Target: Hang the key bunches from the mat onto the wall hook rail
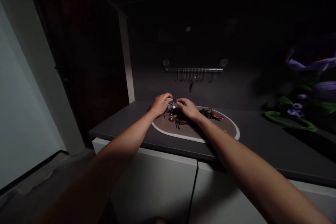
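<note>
Over an oval mat point(168, 131) with a pale rim, my two hands work close together. My left hand point(160, 104) pinches a keyring point(172, 105) with shiny metal and small pale pink parts. My right hand point(189, 109) has its fingers closed at the other side of that keyring; the fingertips partly hide what they grip. Below the hands lie a brown key case point(183, 121) and a small brown charm point(172, 118). To the right of my right hand is a pile of keys point(207, 112) with a red tag point(218, 116).
A rail with hooks point(194, 70) is fixed to the dark wall behind, and one key point(191, 85) hangs from it. Purple artificial flowers point(295, 110) and a green ring point(290, 120) stand at the right of the dark countertop point(252, 147). A door point(89, 59) is at the left.
</note>
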Demonstrator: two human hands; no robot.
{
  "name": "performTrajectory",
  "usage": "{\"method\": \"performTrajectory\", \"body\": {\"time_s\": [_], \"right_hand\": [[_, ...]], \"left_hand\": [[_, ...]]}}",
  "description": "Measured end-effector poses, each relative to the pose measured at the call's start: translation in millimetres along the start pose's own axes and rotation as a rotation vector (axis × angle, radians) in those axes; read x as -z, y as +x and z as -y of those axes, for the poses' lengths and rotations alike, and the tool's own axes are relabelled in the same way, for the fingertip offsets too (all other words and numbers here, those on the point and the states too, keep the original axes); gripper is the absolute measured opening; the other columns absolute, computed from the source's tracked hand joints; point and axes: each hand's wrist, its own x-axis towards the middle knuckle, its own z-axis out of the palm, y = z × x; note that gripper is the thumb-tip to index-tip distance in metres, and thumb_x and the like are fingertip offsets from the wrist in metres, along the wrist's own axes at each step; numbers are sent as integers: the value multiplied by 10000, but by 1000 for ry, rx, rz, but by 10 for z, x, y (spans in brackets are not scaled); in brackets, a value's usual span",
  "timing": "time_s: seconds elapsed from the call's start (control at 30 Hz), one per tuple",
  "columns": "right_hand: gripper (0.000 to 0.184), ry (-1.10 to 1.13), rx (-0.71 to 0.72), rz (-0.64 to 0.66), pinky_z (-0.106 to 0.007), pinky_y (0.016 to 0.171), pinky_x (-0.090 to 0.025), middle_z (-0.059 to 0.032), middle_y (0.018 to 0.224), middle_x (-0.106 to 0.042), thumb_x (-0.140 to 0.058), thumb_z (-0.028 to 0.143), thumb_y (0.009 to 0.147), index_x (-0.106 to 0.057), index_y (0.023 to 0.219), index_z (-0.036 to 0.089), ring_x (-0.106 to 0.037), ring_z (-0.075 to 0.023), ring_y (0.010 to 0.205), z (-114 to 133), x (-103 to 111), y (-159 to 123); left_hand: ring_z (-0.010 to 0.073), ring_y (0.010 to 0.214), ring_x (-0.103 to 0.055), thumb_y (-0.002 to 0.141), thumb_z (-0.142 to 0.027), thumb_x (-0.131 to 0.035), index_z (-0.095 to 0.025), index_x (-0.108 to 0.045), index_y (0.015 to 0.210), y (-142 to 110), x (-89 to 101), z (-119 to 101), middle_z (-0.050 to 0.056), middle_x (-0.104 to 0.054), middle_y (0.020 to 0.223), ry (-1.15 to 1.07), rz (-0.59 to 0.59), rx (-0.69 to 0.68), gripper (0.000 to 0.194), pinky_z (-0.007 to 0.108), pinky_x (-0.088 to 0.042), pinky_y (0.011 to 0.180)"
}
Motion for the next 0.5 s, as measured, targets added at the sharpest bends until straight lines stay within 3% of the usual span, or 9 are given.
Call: {"method": "performTrajectory", "body": {"time_s": [0.13, 0.27, 0.5], "right_hand": [[204, 242, 2, 44, -307, 835, -388, -35, 910, -634, -510, 268, 743, -627, 887, 183, -545, -159, 867, -41, -45, 30], [165, 483, -102, 42, -280, 790, -392, 3, 788, -615, -562, 278, 678, -604, 802, 177, -528, -125, 749, 21, -41, 8], [182, 659, -174, 10, -254, 759, -379, 17, 716, -586, -641, 288, 590, -588, 706, 159, -497, -91, 675, 76, 8, -17]], "left_hand": [[155, 937, -546, 834, -208, -414, -203, -592, 988, -2, 10, -25, 39, -627, 976, 49, -23, -51, 235, 279, -409, 840], [157, 945, -543, 856, -227, -394, -207, -603, 1021, -5, 22, -41, 49, -621, 986, 96, -45, -62, 268, 287, -408, 837], [156, 941, -535, 861, -243, -404, -222, -602, 1052, -14, 39, -80, 45, -620, 988, 156, -62, -85, 276, 284, -386, 818]]}}
